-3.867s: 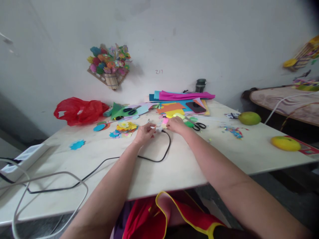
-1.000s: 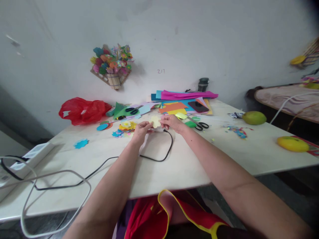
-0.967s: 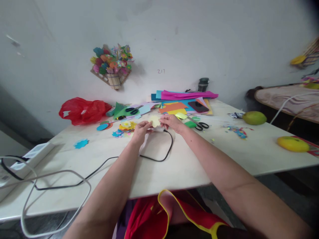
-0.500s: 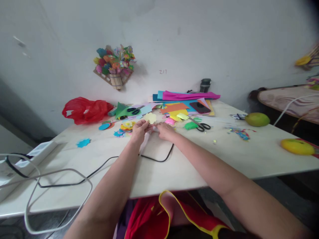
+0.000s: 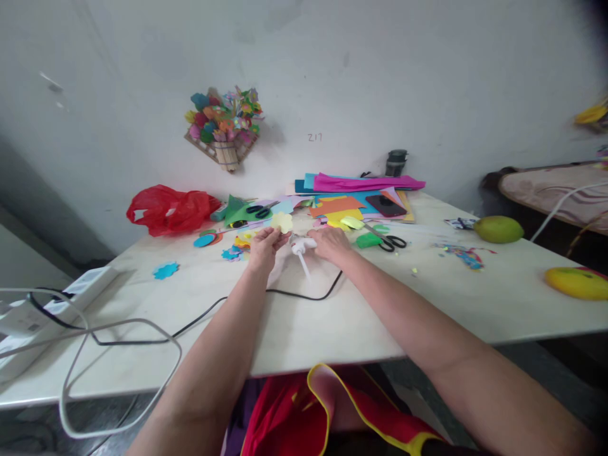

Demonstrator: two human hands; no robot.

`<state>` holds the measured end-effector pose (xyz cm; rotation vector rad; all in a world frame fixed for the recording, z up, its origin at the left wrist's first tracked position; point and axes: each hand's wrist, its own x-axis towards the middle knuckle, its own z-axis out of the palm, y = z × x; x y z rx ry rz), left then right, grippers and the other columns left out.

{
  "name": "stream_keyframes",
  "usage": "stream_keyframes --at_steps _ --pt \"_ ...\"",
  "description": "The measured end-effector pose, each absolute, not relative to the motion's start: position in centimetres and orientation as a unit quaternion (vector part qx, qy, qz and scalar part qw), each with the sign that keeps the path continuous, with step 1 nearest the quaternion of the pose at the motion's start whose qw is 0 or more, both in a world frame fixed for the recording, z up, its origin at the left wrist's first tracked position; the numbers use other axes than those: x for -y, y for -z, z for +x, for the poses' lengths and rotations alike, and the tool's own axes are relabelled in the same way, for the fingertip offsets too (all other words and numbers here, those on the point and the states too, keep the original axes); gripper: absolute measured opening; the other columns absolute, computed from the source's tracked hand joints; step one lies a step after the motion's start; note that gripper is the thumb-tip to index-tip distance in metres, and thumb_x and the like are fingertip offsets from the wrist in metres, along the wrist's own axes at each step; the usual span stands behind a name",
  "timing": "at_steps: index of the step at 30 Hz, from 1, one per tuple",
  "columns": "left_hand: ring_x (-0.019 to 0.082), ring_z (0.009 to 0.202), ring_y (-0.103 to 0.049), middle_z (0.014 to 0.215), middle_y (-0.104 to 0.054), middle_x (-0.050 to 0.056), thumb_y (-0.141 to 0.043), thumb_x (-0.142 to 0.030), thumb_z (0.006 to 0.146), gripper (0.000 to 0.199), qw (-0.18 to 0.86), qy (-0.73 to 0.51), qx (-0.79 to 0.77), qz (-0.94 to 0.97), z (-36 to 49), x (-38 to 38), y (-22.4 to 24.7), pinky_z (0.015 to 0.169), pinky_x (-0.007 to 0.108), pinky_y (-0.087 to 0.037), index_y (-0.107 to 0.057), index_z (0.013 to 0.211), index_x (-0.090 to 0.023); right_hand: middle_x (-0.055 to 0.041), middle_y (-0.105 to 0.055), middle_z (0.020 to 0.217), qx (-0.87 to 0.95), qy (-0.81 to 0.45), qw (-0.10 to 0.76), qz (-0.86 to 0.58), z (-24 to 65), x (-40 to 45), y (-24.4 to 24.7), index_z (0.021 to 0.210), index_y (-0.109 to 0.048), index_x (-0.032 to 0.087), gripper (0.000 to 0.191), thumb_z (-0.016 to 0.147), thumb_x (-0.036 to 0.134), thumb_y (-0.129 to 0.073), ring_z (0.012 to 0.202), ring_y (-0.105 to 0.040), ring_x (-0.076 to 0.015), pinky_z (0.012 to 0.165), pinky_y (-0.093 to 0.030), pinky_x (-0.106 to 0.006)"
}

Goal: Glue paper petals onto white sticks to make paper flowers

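My left hand is closed, pinching a pale yellow paper flower by its lower edge. Just to the right, my right hand is wrapped round the handle of a white hot glue gun, with a glue stick poking out of its back end toward me. The gun's front is close to the flower; whether its nozzle touches is hidden. Beside my left hand lie layered yellow and orange flower cutouts and blue cutouts.
Black-handled scissors lie right of my hands, near a green piece. Coloured sheets, a phone and a red plastic bag are farther back. A black cord crosses in front. A power strip sits left, mangoes right.
My right hand has taken up the glue gun and drawn slightly right, so the gun now shows between my hands. My left hand still pinches the pale yellow flower.
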<state>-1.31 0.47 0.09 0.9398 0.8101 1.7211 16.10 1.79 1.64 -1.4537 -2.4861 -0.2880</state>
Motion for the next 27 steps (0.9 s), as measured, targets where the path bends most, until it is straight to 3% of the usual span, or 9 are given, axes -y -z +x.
stream_keyframes --at_steps 5,10,14,19,27 --pt "0.017 0.072 -0.067 0.068 -0.061 -0.002 -0.071 -0.020 0.061 0.029 0.492 -0.708 -0.327 0.387 -1.4 -0.5 0.1 0.069 0.026 -0.053 -0.045 0.074 -0.016 -0.0095 -0.066 0.090 0.803 0.044 0.224 -0.550 17.8 -2.9 -1.8 0.096 -0.063 0.023 0.027 0.079 0.038 -0.048 0.085 -0.060 -0.0237 0.069 -0.040 -0.030" --pt "0.017 0.073 -0.067 0.063 -0.060 -0.001 -0.068 -0.017 0.065 0.026 0.490 -0.696 -0.352 0.390 -1.2 -0.6 0.3 0.070 0.026 -0.054 -0.043 0.073 -0.016 -0.0052 -0.065 0.080 0.758 -0.167 0.346 -0.527 19.1 -4.2 -2.4 0.092 -0.065 0.019 0.028 0.070 0.035 -0.060 0.070 -0.059 -0.0175 0.056 -0.041 -0.023" --pt "0.018 0.075 -0.066 0.060 -0.059 0.000 -0.068 -0.016 0.066 0.025 0.497 -0.682 -0.370 0.388 -1.2 -0.7 0.5 0.071 0.027 -0.054 -0.044 0.071 -0.014 -0.0029 -0.060 0.061 0.718 -0.345 0.409 -0.446 19.8 -4.0 -3.2 0.080 -0.063 0.011 0.033 0.068 0.042 -0.062 0.046 -0.047 -0.0088 0.041 -0.035 -0.020" --pt "0.019 0.073 -0.067 0.060 -0.058 -0.001 -0.069 -0.015 0.063 0.027 0.511 -0.672 -0.370 0.389 -1.3 -0.7 0.8 0.070 0.028 -0.055 -0.043 0.071 -0.014 -0.0024 -0.058 0.055 0.732 -0.388 0.396 -0.396 20.1 -3.0 -4.1 0.066 -0.058 0.011 0.035 0.066 0.046 -0.065 0.037 -0.039 -0.0047 0.037 -0.033 -0.019" --pt "0.020 0.074 -0.067 0.060 -0.059 -0.001 -0.070 -0.018 0.063 0.029 0.528 -0.650 -0.358 0.412 -1.2 -0.7 0.9 0.071 0.031 -0.055 -0.042 0.070 -0.016 -0.0042 -0.061 0.061 0.759 -0.374 0.344 -0.406 19.8 -2.8 -4.1 0.066 -0.059 0.011 0.038 0.066 0.048 -0.064 0.036 -0.037 -0.0030 0.033 -0.032 -0.018"
